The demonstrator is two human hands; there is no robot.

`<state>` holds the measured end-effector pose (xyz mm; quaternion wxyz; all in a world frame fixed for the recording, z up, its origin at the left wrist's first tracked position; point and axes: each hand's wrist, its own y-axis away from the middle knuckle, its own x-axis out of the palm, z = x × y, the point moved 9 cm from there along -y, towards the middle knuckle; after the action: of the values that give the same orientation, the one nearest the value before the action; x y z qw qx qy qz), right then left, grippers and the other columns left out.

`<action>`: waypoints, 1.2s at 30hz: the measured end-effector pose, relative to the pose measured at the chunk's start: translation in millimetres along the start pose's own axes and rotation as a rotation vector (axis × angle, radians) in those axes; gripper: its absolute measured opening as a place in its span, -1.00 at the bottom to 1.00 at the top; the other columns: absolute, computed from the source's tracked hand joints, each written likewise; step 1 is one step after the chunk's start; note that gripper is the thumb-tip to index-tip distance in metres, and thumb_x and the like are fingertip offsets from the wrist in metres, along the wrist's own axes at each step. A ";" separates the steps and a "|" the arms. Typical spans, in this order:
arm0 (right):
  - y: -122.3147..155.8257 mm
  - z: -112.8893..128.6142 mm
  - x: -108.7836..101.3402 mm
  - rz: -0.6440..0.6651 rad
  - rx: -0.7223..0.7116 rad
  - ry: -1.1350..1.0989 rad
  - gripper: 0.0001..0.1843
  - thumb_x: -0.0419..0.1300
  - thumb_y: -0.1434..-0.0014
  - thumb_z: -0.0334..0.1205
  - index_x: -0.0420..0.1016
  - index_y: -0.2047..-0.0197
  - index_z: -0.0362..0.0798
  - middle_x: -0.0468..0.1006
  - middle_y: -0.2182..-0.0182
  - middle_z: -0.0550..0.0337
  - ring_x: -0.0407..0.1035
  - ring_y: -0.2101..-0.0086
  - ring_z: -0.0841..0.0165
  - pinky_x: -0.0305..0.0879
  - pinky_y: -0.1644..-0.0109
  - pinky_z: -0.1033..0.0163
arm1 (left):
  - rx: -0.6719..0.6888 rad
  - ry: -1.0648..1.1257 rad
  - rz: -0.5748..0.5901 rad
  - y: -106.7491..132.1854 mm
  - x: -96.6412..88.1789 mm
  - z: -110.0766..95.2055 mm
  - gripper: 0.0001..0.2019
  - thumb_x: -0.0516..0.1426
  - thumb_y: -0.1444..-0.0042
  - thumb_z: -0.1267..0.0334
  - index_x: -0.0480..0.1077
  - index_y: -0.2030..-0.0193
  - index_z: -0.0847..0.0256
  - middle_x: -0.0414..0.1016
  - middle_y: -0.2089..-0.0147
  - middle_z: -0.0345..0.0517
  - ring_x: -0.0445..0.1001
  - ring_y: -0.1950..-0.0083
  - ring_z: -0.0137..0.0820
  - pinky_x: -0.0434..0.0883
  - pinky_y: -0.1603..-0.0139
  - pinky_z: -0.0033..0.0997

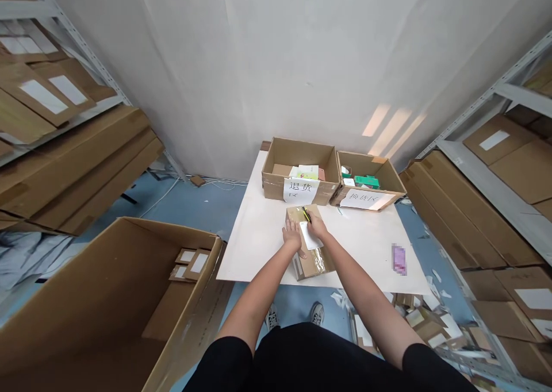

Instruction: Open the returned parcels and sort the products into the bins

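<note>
Large open carton on floor, near-left of parcel. Taped cardboard parcel on white table, at its near edge; white label on parcel top. Left hand flat on parcel's left side, fingers loose, gripping nothing. Right hand at parcel's far end, fingers clenched round yellow-green tool, possibly box cutter. Beyond parcel: two open labelled boxes, side by side.

Small brown cardboard parcel, taped and white-labelled, lies on the white tabletop. Left hand rests flat on its top. Right hand grips a slim yellow-and-black tool (pen or cutter, cannot tell) over the parcel's far end. Just beyond, 2 open brown cardboard boxes with white paper signs: left box, right box.
</note>
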<state>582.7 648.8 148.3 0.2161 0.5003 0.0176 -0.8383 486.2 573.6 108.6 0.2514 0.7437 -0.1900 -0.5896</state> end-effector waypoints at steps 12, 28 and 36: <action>28.5 4.5 -12.4 0.168 0.121 0.064 -0.20 0.30 -0.09 -0.38 0.37 -0.42 -0.01 0.64 -0.09 -0.09 0.55 -0.05 0.01 0.43 -0.11 0.07 | 0.058 -0.026 -0.041 5.2 -8.4 -9.3 0.68 0.37 0.45 -0.53 -0.39 -0.64 0.30 -0.43 -0.65 0.36 -0.57 -0.62 0.28 -0.13 -0.56 0.32; 249.7 -53.2 -4.5 0.298 0.242 0.087 -0.22 0.22 0.06 -0.47 0.57 -0.26 0.11 0.70 0.03 0.00 0.57 0.02 0.03 0.38 -0.04 0.12 | 0.057 -0.123 -0.038 8.8 -13.0 -12.1 0.79 0.56 0.64 -0.21 -0.39 -0.63 0.42 -0.43 -0.63 0.50 -0.52 -0.61 0.37 -0.01 -0.54 0.23; 280.2 -88.7 -30.6 -0.278 0.469 -0.154 -0.21 0.08 -0.35 -0.06 0.01 -0.58 0.09 0.61 -0.14 -0.05 0.58 0.00 -0.01 0.43 -0.10 -0.01 | 0.212 -0.128 -0.088 24.3 -14.8 -4.3 0.58 0.40 0.36 -0.49 -0.36 -0.65 0.09 -0.45 -0.67 0.32 -0.53 -0.64 0.24 -0.05 -0.54 0.20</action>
<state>775.3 427.3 182.3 -0.0217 0.4643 -0.1249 -0.8766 487.3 563.4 135.4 0.1326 0.7344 -0.2341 -0.6231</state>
